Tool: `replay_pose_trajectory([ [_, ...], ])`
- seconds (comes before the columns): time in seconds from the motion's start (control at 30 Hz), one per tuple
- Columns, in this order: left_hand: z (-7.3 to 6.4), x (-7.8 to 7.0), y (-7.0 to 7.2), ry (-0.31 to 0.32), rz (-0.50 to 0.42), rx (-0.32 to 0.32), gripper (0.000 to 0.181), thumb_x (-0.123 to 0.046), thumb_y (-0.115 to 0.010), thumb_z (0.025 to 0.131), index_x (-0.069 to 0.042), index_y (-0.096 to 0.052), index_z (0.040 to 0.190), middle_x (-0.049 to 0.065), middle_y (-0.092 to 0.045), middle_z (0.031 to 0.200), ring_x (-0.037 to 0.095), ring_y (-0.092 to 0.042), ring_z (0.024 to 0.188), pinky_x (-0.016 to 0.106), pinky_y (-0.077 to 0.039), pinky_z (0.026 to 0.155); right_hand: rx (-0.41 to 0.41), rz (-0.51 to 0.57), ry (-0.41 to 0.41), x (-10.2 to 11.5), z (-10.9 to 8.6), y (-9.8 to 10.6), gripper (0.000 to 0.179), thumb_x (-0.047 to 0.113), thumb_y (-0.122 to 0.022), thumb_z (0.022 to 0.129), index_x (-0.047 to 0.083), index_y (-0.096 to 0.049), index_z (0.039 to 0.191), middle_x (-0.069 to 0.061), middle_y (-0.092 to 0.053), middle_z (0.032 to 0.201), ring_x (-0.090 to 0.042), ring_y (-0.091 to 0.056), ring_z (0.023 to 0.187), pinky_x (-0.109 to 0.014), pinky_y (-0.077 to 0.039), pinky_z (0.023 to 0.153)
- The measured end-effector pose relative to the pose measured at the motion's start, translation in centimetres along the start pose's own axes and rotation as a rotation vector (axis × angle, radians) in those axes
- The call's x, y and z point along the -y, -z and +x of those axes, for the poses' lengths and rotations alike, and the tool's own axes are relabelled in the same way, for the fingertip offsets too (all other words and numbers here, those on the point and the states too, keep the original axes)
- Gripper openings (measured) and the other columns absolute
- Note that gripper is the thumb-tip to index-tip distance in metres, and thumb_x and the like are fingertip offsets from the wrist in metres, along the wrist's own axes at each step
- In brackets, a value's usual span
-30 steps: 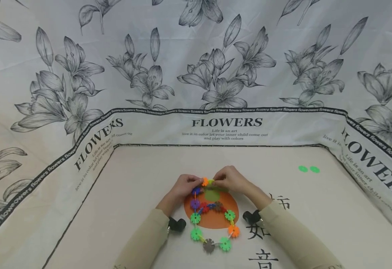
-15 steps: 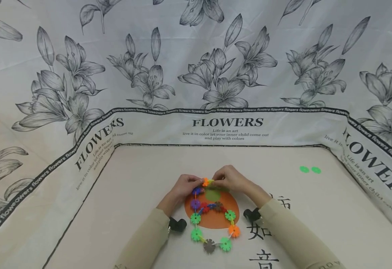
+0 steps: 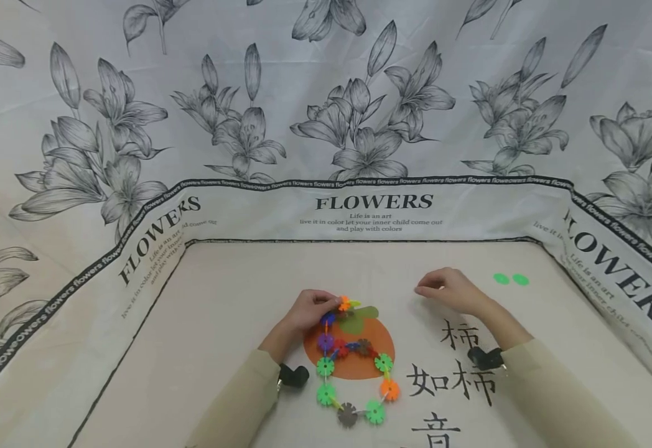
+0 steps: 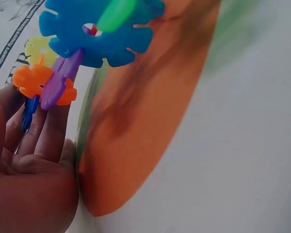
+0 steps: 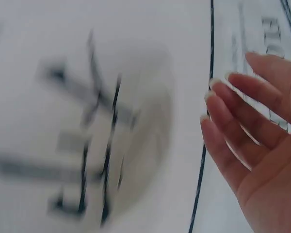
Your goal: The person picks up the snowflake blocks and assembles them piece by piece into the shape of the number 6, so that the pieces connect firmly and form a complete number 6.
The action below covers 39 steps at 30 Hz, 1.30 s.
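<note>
A chain of coloured snowflake discs (image 3: 325, 366), notched round their rims, hangs in a loop shape from my left hand (image 3: 306, 309). In the head view the thumb and fingers pinch its far end, by an orange disc (image 3: 344, 303) with a yellow one (image 3: 355, 304) joined at its right. Close up in the left wrist view, the fingertips are at an orange disc (image 4: 31, 81), beside purple and dark blue ones. My right hand (image 3: 451, 291) is over the cloth, right of the chain, holding nothing. Its fingers look loosely extended in the right wrist view.
Two loose green discs (image 3: 511, 279) lie at the far right, beyond my right hand. Beneath the chain is a printed orange persimmon (image 3: 371, 361) on the cloth, with black characters (image 3: 451, 379) beside it. Low fabric walls (image 3: 376, 214) border the surface.
My right hand has let go of the yellow disc and moved right, towards the two green discs. The left hand stays in place, pinching the chain.
</note>
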State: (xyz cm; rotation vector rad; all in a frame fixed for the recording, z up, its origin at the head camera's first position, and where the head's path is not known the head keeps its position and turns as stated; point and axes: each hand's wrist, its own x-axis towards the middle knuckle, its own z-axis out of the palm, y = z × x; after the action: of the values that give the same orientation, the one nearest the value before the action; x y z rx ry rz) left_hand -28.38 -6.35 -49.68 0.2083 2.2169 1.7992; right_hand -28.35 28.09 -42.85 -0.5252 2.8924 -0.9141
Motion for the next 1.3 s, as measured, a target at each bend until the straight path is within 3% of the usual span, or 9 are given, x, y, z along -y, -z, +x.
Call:
replay_pose_trajectory([
  [0.1,-0.1,0.1,0.3,-0.003,0.012,-0.001,0.027,-0.029,-0.07,0.099,-0.004,-0.078,0.105,0.004,-0.076,0.094,0.014,-0.066,0.09,0.029,-0.054,0.084,-0.086,-0.038,-0.127,-3.3,-0.9,1.7,0.031,0.024,-0.066,0.1,-0.002,-0.069,0.118,-0.021,-0.069,0.117,-0.037,-0.064,0.105,-0.05,-0.053,0.087],
  [0.23,-0.2,0.2,0.4,-0.002,-0.015,-0.006,0.028,-0.028,-0.07,0.099,-0.002,-0.077,0.106,0.007,-0.077,0.095,0.015,-0.067,0.092,0.031,-0.054,0.087,-0.198,-0.061,-0.323,-7.6,-2.0,3.5,0.051,0.021,-0.061,0.101,-0.012,-0.049,0.138,-0.038,-0.048,0.136,-0.054,-0.05,0.12,-0.063,-0.046,0.094],
  [0.33,-0.1,0.4,0.3,0.003,-0.03,-0.007,0.029,-0.03,-0.07,0.099,-0.003,-0.076,0.107,0.006,-0.077,0.097,0.015,-0.067,0.093,0.032,-0.053,0.089,-0.251,-0.059,-0.462,-10.3,-2.8,4.0,0.062,0.02,-0.059,0.101,-0.014,-0.034,0.146,-0.043,-0.037,0.139,-0.06,-0.04,0.125,-0.068,-0.04,0.1],
  [0.43,0.1,0.5,0.1,0.015,-0.028,-0.006,0.028,-0.031,-0.07,0.099,-0.005,-0.077,0.107,0.004,-0.076,0.099,0.014,-0.065,0.094,0.033,-0.053,0.09,-0.274,-0.039,-0.537,-12.4,-3.4,4.3,0.067,0.02,-0.057,0.101,-0.015,-0.027,0.149,-0.043,-0.036,0.137,-0.059,-0.041,0.123,-0.068,-0.04,0.099],
  [0.6,0.3,0.7,-0.3,0.013,0.002,-0.017,0.027,-0.031,-0.069,0.099,-0.006,-0.077,0.106,0.003,-0.075,0.099,0.015,-0.065,0.092,0.033,-0.053,0.089,-0.276,-0.011,-0.581,-14.0,-3.6,4.7,0.068,0.023,-0.056,0.1,-0.015,-0.027,0.149,-0.044,-0.038,0.135,-0.058,-0.044,0.12,-0.067,-0.041,0.098],
  [0.8,0.4,0.7,-0.3,0.017,0.011,-0.002,0.027,-0.032,-0.069,0.099,-0.007,-0.077,0.107,0.002,-0.075,0.1,0.015,-0.064,0.095,0.034,-0.052,0.091,-0.296,-0.015,-0.661,-15.0,-3.2,4.8,0.057,0.024,-0.057,0.101,-0.013,-0.041,0.141,-0.04,-0.043,0.134,-0.056,-0.047,0.119,-0.064,-0.044,0.097],
  [1.03,0.3,0.6,0.1,0.013,0.003,-0.01,0.027,-0.03,-0.069,0.099,-0.006,-0.077,0.107,0.003,-0.075,0.1,0.015,-0.064,0.094,0.034,-0.053,0.091,-0.307,0.021,-0.692,-14.8,-2.8,4.7,0.053,0.023,-0.064,0.099,-0.015,-0.047,0.131,-0.036,-0.051,0.122,-0.051,-0.053,0.11,-0.059,-0.048,0.09],
  [1.17,0.3,0.7,0.2,0.008,-0.012,-0.005,0.027,-0.029,-0.069,0.1,-0.005,-0.077,0.107,0.004,-0.076,0.1,0.014,-0.065,0.092,0.033,-0.053,0.089,-0.285,0.062,-0.651,-14.4,-3.4,4.7,0.053,0.026,-0.063,0.099,-0.016,-0.049,0.128,-0.034,-0.056,0.115,-0.047,-0.057,0.103,-0.053,-0.051,0.084],
  [1.3,0.4,0.9,0.2,0.018,-0.018,0.0,0.028,-0.031,-0.069,0.099,-0.005,-0.077,0.107,0.003,-0.076,0.099,0.014,-0.065,0.093,0.033,-0.053,0.09,-0.282,0.084,-0.562,-13.6,-4.1,4.2,0.053,0.026,-0.062,0.099,-0.017,-0.049,0.127,-0.025,-0.065,0.099,-0.034,-0.064,0.088,-0.039,-0.053,0.071],
])
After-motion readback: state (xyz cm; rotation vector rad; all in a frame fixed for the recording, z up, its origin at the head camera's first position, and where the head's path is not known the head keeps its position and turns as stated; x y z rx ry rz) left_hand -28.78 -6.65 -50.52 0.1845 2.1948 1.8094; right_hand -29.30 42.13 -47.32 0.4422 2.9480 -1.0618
